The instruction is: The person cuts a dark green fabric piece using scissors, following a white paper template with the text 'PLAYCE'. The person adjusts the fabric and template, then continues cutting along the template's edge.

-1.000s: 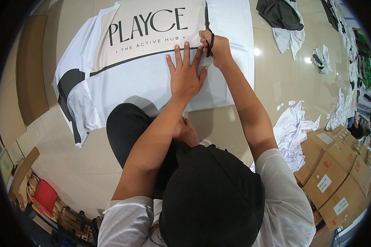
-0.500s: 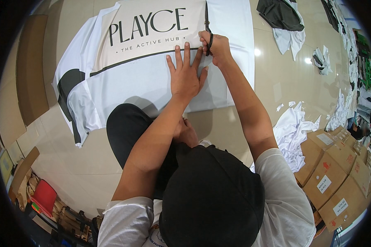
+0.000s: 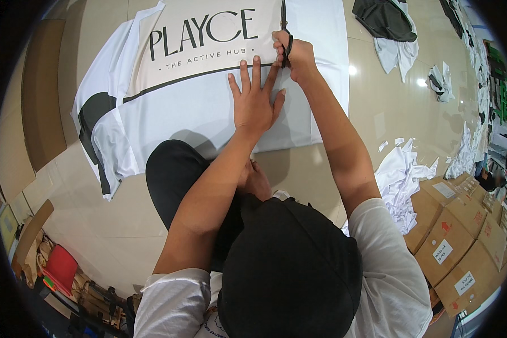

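A sheet of white fabric (image 3: 191,118) lies spread on the floor, its upper part a cream printed panel (image 3: 208,66) with dark lettering and a black border line. My left hand (image 3: 254,107) lies flat on the fabric just below that line, fingers spread. At the panel's right edge, my right hand (image 3: 299,59) is closed round the handles of black scissors (image 3: 284,22). The blades point away from me along the edge between the cream panel and the white cloth. Their tips run close to the top of the picture, and part of the handles is hidden by my fingers.
Tiled floor surrounds the cloth. Cardboard sheets (image 3: 42,90) lie at the left. White scraps (image 3: 403,180) and a black-and-white cloth piece (image 3: 386,25) are to the right. Cardboard boxes (image 3: 450,242) stand at the lower right; a red object (image 3: 61,269) is at the lower left.
My right hand and the scissors have shifted slightly away from me along the panel's edge. My left hand stays flat in nearly the same place.
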A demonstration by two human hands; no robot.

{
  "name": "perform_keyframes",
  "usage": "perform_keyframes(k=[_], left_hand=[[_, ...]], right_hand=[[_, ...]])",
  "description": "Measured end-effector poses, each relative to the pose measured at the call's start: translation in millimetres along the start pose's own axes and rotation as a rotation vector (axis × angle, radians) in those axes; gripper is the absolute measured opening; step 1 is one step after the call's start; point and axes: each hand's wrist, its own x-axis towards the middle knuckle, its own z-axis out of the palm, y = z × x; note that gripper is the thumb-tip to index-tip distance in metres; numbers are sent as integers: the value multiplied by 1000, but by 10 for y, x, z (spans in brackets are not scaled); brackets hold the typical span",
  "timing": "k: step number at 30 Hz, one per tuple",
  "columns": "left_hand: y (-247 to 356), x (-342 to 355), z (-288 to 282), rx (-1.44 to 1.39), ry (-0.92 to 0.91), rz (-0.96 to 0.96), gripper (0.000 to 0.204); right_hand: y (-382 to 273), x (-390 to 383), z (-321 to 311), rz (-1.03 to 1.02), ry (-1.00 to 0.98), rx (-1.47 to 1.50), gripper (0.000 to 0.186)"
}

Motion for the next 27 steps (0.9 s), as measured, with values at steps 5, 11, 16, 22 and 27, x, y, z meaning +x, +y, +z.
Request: perform_keyframes(k=[5, 11, 16, 22, 27], left_hand=[[-7, 1, -8, 2, 1, 6, 72], [6, 11, -17, 25, -18, 8, 73], [-4, 7, -12, 32, -20, 9, 73], [5, 10, -8, 29, -9, 13, 73], [-4, 0, 0, 29, -2, 9, 71]], right_hand=[[-46, 32, 28, -6, -10, -36, 30], [-39, 86, 40, -17, -4, -50, 28], [-28, 75, 46, -9, -7, -28, 24], [5, 107, 20, -35, -11, -45, 25], [-66, 78, 67, -8, -14, -25, 32]])
